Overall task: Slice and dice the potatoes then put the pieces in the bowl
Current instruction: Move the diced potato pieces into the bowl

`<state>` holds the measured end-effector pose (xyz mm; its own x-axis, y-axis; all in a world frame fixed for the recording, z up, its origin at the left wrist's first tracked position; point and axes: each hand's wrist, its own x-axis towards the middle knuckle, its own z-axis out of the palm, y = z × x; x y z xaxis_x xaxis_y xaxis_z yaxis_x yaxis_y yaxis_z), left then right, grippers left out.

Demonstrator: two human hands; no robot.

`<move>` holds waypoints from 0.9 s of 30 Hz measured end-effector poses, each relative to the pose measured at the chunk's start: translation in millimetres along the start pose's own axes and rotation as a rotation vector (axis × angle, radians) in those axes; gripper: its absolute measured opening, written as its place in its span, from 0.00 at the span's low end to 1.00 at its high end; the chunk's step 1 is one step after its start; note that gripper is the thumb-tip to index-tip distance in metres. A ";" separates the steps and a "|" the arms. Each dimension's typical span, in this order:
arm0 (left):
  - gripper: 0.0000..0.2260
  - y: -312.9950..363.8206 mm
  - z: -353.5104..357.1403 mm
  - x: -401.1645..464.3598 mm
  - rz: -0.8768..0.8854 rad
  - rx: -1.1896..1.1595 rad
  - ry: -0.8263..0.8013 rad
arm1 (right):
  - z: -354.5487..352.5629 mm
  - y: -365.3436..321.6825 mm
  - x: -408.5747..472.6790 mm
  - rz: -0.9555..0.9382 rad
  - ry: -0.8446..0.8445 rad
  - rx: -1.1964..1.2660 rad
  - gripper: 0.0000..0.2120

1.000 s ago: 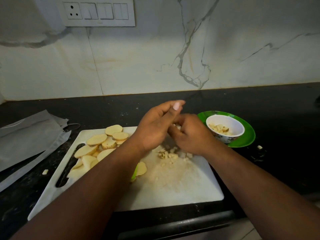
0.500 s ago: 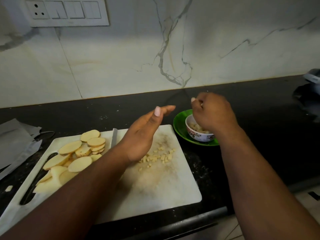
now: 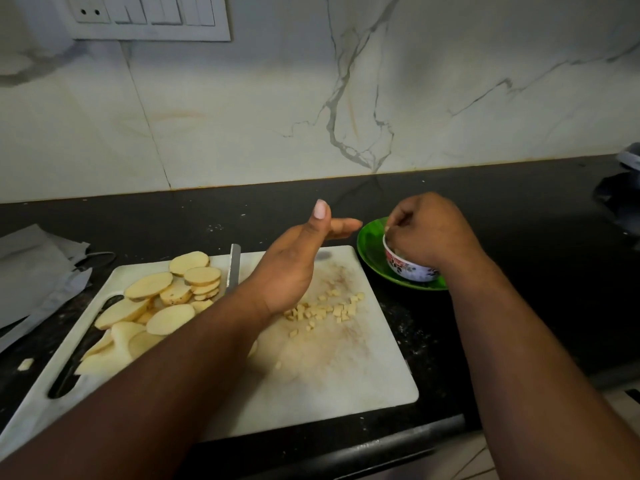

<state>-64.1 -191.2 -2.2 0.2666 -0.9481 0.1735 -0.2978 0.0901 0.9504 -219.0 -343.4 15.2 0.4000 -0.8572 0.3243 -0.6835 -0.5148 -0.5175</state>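
Hovering above the cutting board (image 3: 332, 382), the left hand (image 3: 289, 268) was held flat, fingers straight, grasping nothing. The right hand (image 3: 427, 233) was bunched over the bowl (image 3: 408, 270) on a green plate (image 3: 372, 251); its contents could not be told. Potato slices (image 3: 162, 303) and diced pieces (image 3: 325, 310) lay on the board, on a black bench (image 3: 519, 271).

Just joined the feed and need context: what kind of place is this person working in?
Most likely a home kitchen. A black stone counter runs under a marble-look backsplash with a wall switch panel, and a white cutting board holds potato slices beside a small bowl on a green plate.
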 end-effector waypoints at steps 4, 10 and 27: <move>0.34 0.9 -2.2 1.6 -0.006 0.005 0.021 | -3.4 -1.4 0.1 0.052 0.022 0.022 0.03; 0.34 1.3 -7.1 1.6 -0.014 -0.011 0.034 | 0.0 0.2 2.6 0.006 0.076 -0.022 0.06; 0.40 6.8 -27.5 -1.1 -0.036 -0.159 0.097 | -5.6 -14.8 -9.7 -0.154 0.294 0.222 0.07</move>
<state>-41.3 -181.2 11.2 0.3640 -0.9184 0.1550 -0.1402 0.1105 0.9839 -216.2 -327.4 24.1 0.2737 -0.7454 0.6079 -0.4679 -0.6554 -0.5929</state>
